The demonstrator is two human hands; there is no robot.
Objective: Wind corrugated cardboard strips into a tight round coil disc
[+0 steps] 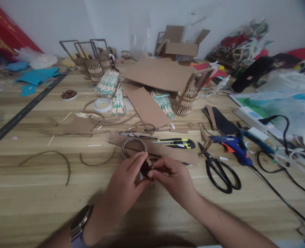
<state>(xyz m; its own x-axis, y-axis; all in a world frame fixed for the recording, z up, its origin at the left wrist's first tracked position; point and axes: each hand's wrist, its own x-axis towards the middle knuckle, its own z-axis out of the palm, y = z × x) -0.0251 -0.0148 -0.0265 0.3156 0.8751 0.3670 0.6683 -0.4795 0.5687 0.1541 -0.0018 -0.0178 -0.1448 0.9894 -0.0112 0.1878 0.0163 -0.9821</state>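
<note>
Both hands, left hand [124, 186] and right hand [174, 179], pinch small dark brown cardboard piece [145, 168] | near edge, cluttered pale wood-grain tabletop [39, 206] | white wall [90, 20] behind far edge

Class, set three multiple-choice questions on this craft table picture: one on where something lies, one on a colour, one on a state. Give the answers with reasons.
1. Where are the scissors?
A. Right of the hands
B. Left of the hands
C. Inside the cardboard box

2. What colour is the glue gun?
A. Red
B. Blue
C. White

3. How are the scissors' blades?
A. Closed
B. Open
C. Broken off

Answers:
1 A, they lie on the table to the right of the right hand.
2 B, its body is blue.
3 A, the blades lie together in one point.
</note>
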